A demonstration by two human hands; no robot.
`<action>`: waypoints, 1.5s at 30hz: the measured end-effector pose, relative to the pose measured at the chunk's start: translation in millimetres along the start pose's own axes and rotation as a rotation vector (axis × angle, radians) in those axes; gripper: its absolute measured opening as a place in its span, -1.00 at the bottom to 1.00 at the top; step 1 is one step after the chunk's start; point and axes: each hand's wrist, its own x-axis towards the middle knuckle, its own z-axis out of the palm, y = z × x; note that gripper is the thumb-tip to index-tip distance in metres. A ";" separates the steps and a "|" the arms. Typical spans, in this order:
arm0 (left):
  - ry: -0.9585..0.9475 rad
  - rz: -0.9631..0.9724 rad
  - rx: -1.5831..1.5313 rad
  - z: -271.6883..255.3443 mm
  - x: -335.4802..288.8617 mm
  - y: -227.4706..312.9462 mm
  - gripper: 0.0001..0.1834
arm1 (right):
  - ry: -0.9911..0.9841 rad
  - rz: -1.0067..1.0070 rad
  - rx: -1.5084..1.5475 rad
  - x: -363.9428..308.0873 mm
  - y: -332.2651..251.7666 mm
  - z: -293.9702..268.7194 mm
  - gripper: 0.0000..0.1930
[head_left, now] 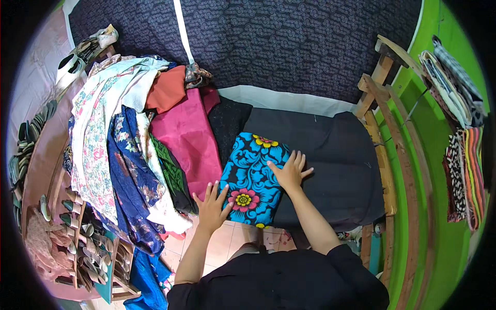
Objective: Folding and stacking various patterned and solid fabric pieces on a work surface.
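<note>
Lying on black fabric (pixel 330 175) — blue cloth (pixel 253 178) — green wall (pixel 447 253) rightward.

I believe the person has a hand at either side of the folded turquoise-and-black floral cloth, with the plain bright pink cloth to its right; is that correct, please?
Not quite: in the head view, the plain bright pink cloth lies left, not right, of the folded turquoise-and-black floral cloth. The left hand and right hand are at its sides.

Pink cloth (pixel 186 134) beside floral garments (pixel 95 134), left; dark patterned sheet (pixel 289 46) behind; striped cloth (pixel 473 173), right, beyond wooden rails (pixel 408 170).
</note>
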 end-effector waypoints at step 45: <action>-0.119 0.931 -1.741 -193.6 170.4 354.9 -0.49 | 1.610 0.144 0.631 -58.0 170.2 -589.1 -0.18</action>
